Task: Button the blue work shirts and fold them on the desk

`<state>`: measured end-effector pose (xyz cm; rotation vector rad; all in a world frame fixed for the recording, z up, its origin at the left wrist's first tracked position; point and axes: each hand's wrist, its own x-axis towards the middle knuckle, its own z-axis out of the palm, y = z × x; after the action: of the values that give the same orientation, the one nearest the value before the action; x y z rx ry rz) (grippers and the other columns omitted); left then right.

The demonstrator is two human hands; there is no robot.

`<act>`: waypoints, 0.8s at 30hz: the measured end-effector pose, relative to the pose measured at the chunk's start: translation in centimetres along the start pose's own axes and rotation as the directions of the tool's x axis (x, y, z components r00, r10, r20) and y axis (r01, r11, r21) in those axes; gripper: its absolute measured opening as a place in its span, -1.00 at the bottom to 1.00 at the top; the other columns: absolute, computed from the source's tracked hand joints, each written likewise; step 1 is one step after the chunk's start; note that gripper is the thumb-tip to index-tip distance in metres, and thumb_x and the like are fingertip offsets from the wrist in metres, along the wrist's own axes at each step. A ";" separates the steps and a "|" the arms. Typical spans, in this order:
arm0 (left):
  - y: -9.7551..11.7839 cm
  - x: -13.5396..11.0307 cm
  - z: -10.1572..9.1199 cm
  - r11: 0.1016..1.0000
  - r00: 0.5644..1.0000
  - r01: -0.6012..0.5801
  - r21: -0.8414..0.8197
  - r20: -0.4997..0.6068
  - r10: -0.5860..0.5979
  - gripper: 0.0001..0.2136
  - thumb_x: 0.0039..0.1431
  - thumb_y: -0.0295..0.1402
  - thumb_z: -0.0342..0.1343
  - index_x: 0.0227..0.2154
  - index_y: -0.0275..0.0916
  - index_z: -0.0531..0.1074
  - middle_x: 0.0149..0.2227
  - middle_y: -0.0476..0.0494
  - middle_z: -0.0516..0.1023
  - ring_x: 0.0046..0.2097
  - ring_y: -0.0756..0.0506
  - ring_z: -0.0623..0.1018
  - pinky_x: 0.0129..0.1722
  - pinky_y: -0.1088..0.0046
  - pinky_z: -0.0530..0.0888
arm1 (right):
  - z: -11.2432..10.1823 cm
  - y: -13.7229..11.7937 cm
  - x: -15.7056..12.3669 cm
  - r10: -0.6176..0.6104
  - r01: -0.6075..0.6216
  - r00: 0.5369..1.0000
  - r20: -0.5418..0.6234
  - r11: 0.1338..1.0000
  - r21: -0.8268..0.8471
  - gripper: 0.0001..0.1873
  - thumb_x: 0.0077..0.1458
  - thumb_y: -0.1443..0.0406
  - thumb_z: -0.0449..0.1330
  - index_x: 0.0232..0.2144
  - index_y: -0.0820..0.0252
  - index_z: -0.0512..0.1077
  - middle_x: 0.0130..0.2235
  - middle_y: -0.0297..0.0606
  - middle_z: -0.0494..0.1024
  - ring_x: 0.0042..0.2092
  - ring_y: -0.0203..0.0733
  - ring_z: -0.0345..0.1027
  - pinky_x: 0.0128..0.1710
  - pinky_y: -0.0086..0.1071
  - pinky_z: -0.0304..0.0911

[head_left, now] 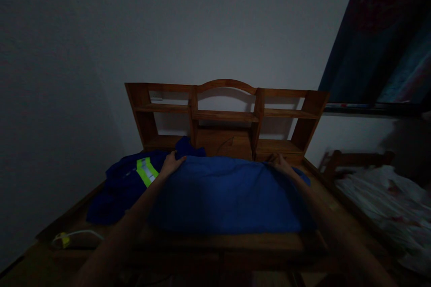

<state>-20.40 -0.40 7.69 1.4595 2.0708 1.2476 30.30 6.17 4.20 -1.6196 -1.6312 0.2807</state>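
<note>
A blue cloth [229, 197] lies spread over the desk in front of me, its far edge running nearly straight between my hands. My left hand [173, 164] is closed on its far left corner, fingers bent over the edge. At the far right corner, my right hand [281, 164] also grips the cloth, though the dim light blurs its fingertips. Left of the cloth, partly behind my left forearm, a dark blue garment [117, 188] with a yellow-green and silver reflective stripe [146, 171] lies crumpled.
A wooden shelf unit [224, 116] stands along the desk's back, against the wall. A white cord with a yellow piece [63, 238] lies at the front left. On the right are a chair [357, 158], white plastic bags [384, 193] and a curtained window [380, 54].
</note>
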 end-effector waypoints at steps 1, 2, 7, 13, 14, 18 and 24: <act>-0.2 -0.7 -0.2 0.994 0.995 -0.100 0.050 -0.021 0.101 -0.44 -0.09 -0.14 0.22 -0.03 -0.35 0.34 0.09 -0.38 0.32 0.13 -0.27 0.34 0.10 0.23 0.29 | 0.0 -0.1 -0.9 -0.043 0.043 0.999 0.023 0.999 -0.007 -0.30 -0.18 0.17 0.24 0.04 0.31 0.27 0.07 0.00 0.35 0.11 0.01 0.21 0.05 -0.25 0.17; -0.5 -1.5 -0.6 0.973 0.976 -0.211 0.093 -0.039 0.216 -0.41 -0.09 -0.12 0.21 0.00 -0.34 0.32 0.16 -0.38 0.22 0.18 -0.28 0.27 0.16 0.20 0.22 | -0.1 -0.2 -2.0 -0.096 0.097 0.995 0.037 0.995 -0.024 -0.28 -0.16 0.16 0.23 0.08 0.29 0.23 0.14 -0.02 0.26 0.18 0.00 0.10 0.12 -0.24 0.09; -0.4 -8.8 -3.7 0.765 0.772 -0.636 0.102 0.097 0.628 -0.54 0.00 -0.09 0.15 -0.03 -0.14 0.38 0.21 -0.19 0.19 0.19 -0.27 0.25 0.20 0.10 0.17 | -3.5 0.6 -8.9 -0.262 0.262 0.964 0.037 0.924 -0.279 -0.43 0.05 0.12 0.06 0.10 0.20 0.20 0.15 -0.04 0.23 0.15 0.02 0.13 0.14 -0.15 0.06; 4.5 -18.1 -0.3 0.540 0.574 -0.818 0.201 0.357 0.737 -0.61 0.24 -0.13 -0.10 0.08 -0.09 0.29 0.22 -0.14 0.19 0.25 -0.21 0.16 0.23 0.06 0.09 | -8.4 2.6 -14.5 -0.001 -0.065 0.990 -0.141 0.882 -0.467 -0.59 -0.10 -0.03 0.19 -0.42 0.21 0.44 -0.38 0.01 0.47 -0.18 0.15 0.39 -0.13 -0.10 0.26; 5.6 -18.7 1.6 0.534 0.579 -0.814 0.227 0.371 0.726 -0.59 0.27 -0.12 -0.17 0.11 -0.11 0.27 0.23 -0.16 0.17 0.26 -0.21 0.13 0.23 0.05 0.08 | -8.7 2.7 -14.9 0.034 -0.088 0.992 -0.124 0.884 -0.459 -0.61 -0.13 -0.04 0.21 -0.52 0.17 0.42 -0.46 -0.04 0.46 -0.24 0.12 0.42 -0.20 -0.12 0.29; 8.7 -17.7 10.4 0.576 0.635 -0.768 0.278 0.441 0.634 -0.46 0.27 -0.02 -0.36 0.19 -0.14 0.15 0.28 -0.17 0.05 0.29 -0.26 0.01 0.24 0.01 -0.06 | -9.0 3.4 -15.5 0.274 -0.252 0.962 0.000 0.883 -0.396 -0.49 -0.24 -0.16 0.21 -0.74 0.12 0.29 -0.64 -0.13 0.39 -0.47 0.05 0.41 -0.42 -0.17 0.29; 6.6 -12.9 17.1 0.750 0.787 -0.547 0.373 0.535 0.308 -0.34 0.21 0.07 -0.49 0.25 -0.17 0.02 0.31 -0.14 -0.06 0.30 -0.26 -0.06 0.23 -0.03 -0.12 | -9.8 5.6 -16.6 0.403 -0.356 0.905 0.136 0.894 -0.273 -0.45 -0.34 -0.16 0.26 -0.84 0.16 0.27 -0.69 -0.15 0.38 -0.57 -0.05 0.34 -0.59 -0.29 0.19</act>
<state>0.67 -3.02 0.39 2.3294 1.8549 0.3813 38.48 -11.75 0.72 -2.1626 -1.5175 0.4642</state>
